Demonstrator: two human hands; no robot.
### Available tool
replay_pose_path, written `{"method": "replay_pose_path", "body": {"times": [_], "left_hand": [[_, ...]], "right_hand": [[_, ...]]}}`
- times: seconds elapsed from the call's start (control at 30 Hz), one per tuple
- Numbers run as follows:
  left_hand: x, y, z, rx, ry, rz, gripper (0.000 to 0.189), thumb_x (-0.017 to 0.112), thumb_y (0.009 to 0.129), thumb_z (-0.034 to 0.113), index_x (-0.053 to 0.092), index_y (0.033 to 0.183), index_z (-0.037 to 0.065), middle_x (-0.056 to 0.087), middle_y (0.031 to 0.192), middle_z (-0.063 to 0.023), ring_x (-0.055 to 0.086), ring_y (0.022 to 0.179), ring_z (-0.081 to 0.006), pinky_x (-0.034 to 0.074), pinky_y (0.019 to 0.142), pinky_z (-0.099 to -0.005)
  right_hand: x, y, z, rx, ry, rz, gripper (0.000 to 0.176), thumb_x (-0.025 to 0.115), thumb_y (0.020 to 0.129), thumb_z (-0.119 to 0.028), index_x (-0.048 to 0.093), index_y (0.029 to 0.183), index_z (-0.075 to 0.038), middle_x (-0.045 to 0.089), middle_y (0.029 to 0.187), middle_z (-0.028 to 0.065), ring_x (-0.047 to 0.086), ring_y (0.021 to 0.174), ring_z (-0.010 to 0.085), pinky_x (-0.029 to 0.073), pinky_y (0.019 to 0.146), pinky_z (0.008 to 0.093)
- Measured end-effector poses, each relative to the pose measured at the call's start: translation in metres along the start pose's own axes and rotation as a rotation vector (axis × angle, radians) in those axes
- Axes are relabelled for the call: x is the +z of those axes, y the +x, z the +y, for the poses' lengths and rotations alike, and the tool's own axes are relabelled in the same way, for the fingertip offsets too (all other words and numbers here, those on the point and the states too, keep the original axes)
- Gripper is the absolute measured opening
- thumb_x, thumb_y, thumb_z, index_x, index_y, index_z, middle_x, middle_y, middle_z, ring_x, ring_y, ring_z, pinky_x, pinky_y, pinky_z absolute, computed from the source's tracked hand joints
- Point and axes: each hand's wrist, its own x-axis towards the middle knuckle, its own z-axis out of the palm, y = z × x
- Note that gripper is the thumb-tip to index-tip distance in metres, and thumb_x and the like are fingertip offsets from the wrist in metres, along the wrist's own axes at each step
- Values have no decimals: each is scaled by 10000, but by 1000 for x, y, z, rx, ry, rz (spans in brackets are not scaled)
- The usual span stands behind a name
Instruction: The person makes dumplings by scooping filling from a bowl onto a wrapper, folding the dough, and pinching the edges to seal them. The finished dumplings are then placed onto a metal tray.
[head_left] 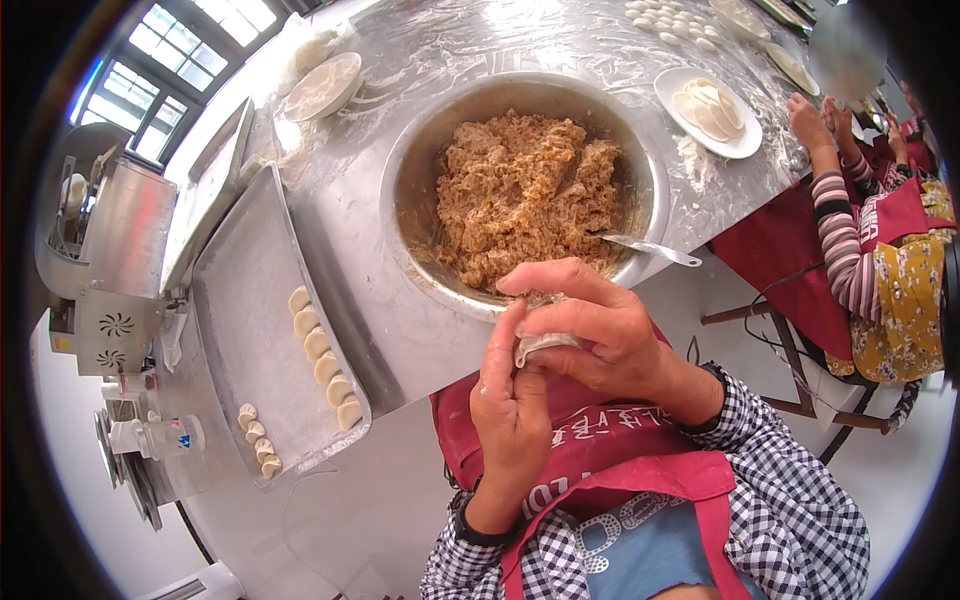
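Observation:
A dumpling (pixel 545 343) with filling showing at its top is pinched between my two hands, just in front of the bowl's near rim. My right hand (pixel 610 330) curls its fingers around the wrapper. With fingers fairly straight and thumb against the lower edge, my left hand (pixel 508 405) presses on the other side. Fingers partly cover the dumpling. Beyond them stands a large metal bowl (pixel 395 190) of brown minced filling (pixel 530 185). A spoon (pixel 650 247) leans in the filling, its pale handle over the right rim.
To the left lies a metal tray (pixel 250 330) with two rows of dumplings (pixel 318 345). A white plate (pixel 745 145) of wrappers (pixel 708 108) sits at right, dough pieces (pixel 670 22) behind. Another person's hands (pixel 815 125) work at the floury table's (pixel 400 50) right edge, near a stool (pixel 790 370).

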Motion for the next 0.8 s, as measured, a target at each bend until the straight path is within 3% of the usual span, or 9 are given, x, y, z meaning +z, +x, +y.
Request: {"method": "replay_pose_path", "body": {"times": [0.17,0.3,0.37,0.47,0.8], "left_hand": [[-1,1,-1,-56,-130,-4,467,436,895,23,298,1336,-38,491,1221,-135,493,1085,-146,408,877,-227],[0,1,-4,-111,-223,12,445,444,893,30,322,1313,-52,496,1210,-147,506,1087,-169,426,892,-257],[-2,2,0,-340,-681,-48,419,437,902,70,343,1290,-57,492,1208,-167,521,1092,-224,446,914,-338],[-9,2,-2,-331,-924,-139,389,385,933,112,353,1285,-50,477,1226,-164,498,1131,-251,426,959,-398],[-10,-2,1,-423,-938,-67,389,400,932,168,391,1245,-64,513,1173,-171,543,1066,-248,461,899,-383]], "right_hand": [[-6,-1,1,-16,-27,-68,165,669,629,6,599,776,-23,571,1089,143,557,1006,303,453,827,368],[-3,-6,1,55,82,-21,167,667,641,37,603,789,-8,573,1085,155,564,1004,293,470,811,343],[-2,-9,3,55,90,24,145,677,678,2,600,801,-6,572,1088,169,575,984,284,474,797,340],[-2,-6,-1,56,82,67,131,686,717,-30,593,804,-2,569,1091,187,587,956,273,479,778,334],[3,-14,3,-10,126,-36,199,679,648,11,626,838,-18,588,1074,154,584,960,274,477,799,345]]}}
